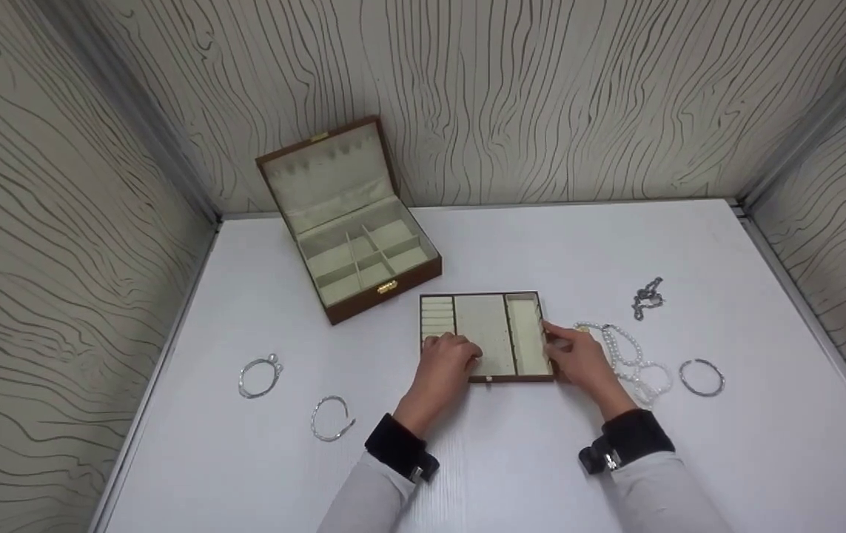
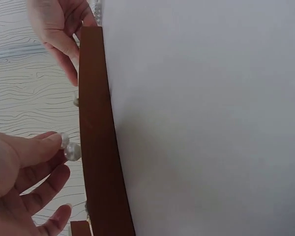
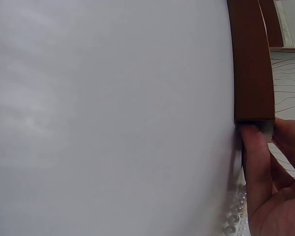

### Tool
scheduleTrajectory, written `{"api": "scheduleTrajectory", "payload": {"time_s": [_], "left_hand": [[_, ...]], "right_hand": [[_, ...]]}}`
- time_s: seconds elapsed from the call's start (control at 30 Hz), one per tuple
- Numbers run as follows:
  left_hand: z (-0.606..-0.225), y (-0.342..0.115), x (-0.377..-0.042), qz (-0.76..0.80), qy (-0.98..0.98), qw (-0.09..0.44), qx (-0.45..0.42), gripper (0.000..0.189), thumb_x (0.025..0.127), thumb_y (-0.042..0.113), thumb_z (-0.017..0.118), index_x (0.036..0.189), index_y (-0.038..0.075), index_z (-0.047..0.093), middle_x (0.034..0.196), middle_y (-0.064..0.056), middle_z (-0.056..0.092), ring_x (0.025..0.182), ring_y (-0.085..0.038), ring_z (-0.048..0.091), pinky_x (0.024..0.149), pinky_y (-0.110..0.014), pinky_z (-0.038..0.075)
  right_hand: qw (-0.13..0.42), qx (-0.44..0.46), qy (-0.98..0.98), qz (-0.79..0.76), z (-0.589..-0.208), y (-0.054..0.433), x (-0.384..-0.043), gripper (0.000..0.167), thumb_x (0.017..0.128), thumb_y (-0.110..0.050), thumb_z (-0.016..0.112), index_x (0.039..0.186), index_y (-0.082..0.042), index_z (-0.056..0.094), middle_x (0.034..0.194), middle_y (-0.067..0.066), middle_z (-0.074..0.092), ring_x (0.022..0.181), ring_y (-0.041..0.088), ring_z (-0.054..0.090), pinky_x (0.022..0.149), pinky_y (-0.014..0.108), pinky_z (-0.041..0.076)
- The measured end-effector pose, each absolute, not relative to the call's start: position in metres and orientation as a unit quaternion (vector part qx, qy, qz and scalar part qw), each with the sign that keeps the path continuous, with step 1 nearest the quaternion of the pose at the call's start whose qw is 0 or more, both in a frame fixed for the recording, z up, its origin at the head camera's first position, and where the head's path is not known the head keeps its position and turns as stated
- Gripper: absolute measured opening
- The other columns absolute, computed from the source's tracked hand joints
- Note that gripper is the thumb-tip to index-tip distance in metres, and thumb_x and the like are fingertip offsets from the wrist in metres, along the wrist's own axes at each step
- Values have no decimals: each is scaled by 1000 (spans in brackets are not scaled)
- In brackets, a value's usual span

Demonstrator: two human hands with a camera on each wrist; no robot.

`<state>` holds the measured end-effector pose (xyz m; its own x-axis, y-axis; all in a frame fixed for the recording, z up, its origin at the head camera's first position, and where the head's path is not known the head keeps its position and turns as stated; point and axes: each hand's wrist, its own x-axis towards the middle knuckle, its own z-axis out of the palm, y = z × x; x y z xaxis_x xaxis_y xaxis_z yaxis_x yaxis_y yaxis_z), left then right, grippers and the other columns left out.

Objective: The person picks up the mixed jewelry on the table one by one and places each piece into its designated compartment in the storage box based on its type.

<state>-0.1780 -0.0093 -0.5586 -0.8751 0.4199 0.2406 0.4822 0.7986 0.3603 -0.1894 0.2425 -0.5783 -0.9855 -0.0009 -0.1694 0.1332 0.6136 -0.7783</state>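
From where I stand, the jewellery tray [image 1: 483, 326] sits near the middle of the surface [image 1: 585, 252]. The jewellery box [image 1: 356, 305] stands behind it to the left, lid [image 1: 330, 178] raised at its back. Before the tray, leftward, lies a bangle [image 1: 312, 420]; farther left, a pearl bangle [image 1: 240, 379]. Just right lies a pearl necklace [image 1: 631, 362], with a chain [image 1: 645, 295] behind it and a closed-looking bracelet [image 1: 681, 374] to its right

– What's on the white bench [image 1: 526, 459]?
– A compartmented tray [image 1: 483, 318], below the left grip [image 1: 443, 370] and against the right grip [image 1: 584, 361]; beyond the left, an open box [image 1: 356, 304].
– And left of the left grip?
– A gapped bangle [image 1: 326, 439], then a beaded bracelet [image 1: 243, 385] farther out.
– Right of the right one?
– A pearl necklace [image 1: 639, 363] just beside it, a thin bangle [image 1: 703, 394] farther out, a bunched chain [image 1: 647, 297] beyond.
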Motion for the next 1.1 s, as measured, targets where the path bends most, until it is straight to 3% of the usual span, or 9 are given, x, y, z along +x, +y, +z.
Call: {"api": "scheduleTrajectory", "payload": {"time_s": [0.23,0.57,1.1], "left_hand": [[-562,-8,-179,-193,-946,78,-247,12,82,7,75,82,19,77,80,7,67,78,-14,60,72,-34,43],[-567,-9,-175,-203,-943,83,-249,13,81,7,77,87,19,78,84,7,69,81,-13,62,74,-33,43],[-568,-13,-173,-245,-933,76,-251,11,83,7,75,90,15,76,86,4,69,83,-15,62,75,-31,43]], "right_hand": [[74,34,899,-430,-578,243,-189,45,94,-6,62,139,-5,54,117,20,63,90,27,64,68,32,51],[66,29,901,-428,-578,242,-188,45,94,-5,60,138,-3,54,120,21,63,95,29,63,73,32,49],[68,31,901,-427,-578,243,-189,45,94,-6,61,139,-5,54,119,20,63,92,27,62,68,32,50]]}}
